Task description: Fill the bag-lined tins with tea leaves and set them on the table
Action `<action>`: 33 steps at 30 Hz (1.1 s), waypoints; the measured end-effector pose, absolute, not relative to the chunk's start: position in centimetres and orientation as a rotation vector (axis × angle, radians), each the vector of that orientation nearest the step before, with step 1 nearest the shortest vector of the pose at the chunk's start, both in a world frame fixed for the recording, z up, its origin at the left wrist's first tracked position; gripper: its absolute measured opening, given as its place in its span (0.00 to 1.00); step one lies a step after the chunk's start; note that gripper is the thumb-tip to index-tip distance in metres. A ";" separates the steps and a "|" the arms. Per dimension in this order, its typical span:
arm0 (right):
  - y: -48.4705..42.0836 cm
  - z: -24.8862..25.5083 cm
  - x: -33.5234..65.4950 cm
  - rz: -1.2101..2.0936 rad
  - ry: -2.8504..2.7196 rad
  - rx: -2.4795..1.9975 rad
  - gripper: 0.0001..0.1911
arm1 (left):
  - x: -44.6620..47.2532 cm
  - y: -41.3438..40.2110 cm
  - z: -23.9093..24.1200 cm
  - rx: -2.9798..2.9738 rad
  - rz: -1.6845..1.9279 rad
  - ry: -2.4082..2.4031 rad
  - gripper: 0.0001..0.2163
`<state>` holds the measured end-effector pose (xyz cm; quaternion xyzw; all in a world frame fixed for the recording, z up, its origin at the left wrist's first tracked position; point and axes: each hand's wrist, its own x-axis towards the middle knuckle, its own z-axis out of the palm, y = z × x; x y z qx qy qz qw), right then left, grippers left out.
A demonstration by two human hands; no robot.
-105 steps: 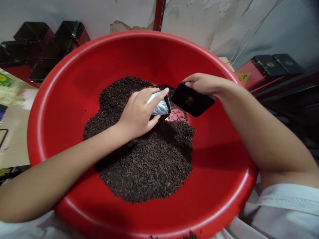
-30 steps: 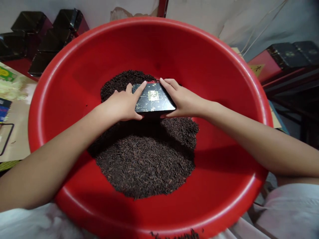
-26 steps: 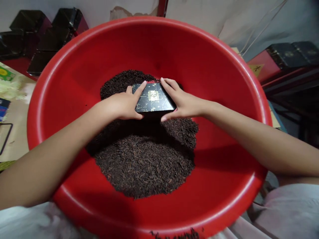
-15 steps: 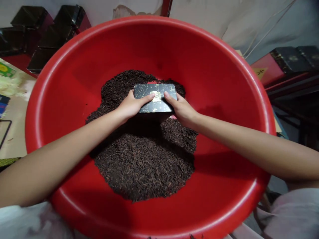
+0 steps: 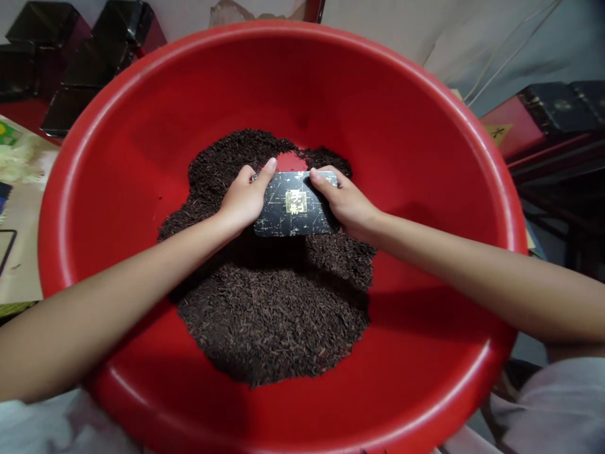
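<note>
Between both hands I hold a black tea tin [image 5: 276,217] with gold crackle lines and a gold square label of characters on its top face. My left hand [image 5: 246,198] grips its left side, thumb along the far edge. On the right side my right hand [image 5: 347,202] is closed round it, thumb on the top face. The tin is tilted, its label face turned toward me; its underside is hidden. Below it, dark loose tea leaves [image 5: 278,321] lie heaped in a large red plastic basin [image 5: 425,164].
Several black-topped boxes [image 5: 42,25] are stacked beyond the basin at the upper left. More black and pink boxes [image 5: 558,110] stand on the right. A pale table surface [image 5: 23,252] lies to the left, and a grey wall [image 5: 373,25] rises behind.
The tin has tipped so its label face shows more fully toward me, and it sits slightly nearer. My left thumb has moved from the label up to the far edge.
</note>
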<state>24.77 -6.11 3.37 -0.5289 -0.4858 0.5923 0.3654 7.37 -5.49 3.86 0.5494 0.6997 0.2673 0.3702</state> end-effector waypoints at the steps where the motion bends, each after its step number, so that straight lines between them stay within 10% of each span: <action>1: -6.0 3.3 24.6 1.452 -1.265 -1.368 0.21 | 7.5 -5.6 4.1 1.476 0.661 1.827 0.24; 5: -4.9 2.5 24.3 1.251 -1.349 -1.316 0.21 | 8.5 -6.5 5.3 2.082 0.541 1.772 0.25; 9: -4.4 1.2 24.6 1.464 -1.320 -1.099 0.25 | 9.5 -7.3 5.5 2.627 0.190 1.395 0.52; 17: -4.7 -2.2 25.8 0.960 -1.980 -0.910 0.69 | 8.3 -5.8 6.0 2.805 -0.012 1.574 0.49; 24: -6.6 -0.1 24.4 0.534 -2.026 -0.997 0.57 | 5.9 -6.2 7.0 3.059 0.036 1.387 0.46; 33: -12.8 9.3 30.2 -0.098 -1.631 -1.009 0.51 | 13.6 -11.0 16.3 3.187 1.053 0.860 0.43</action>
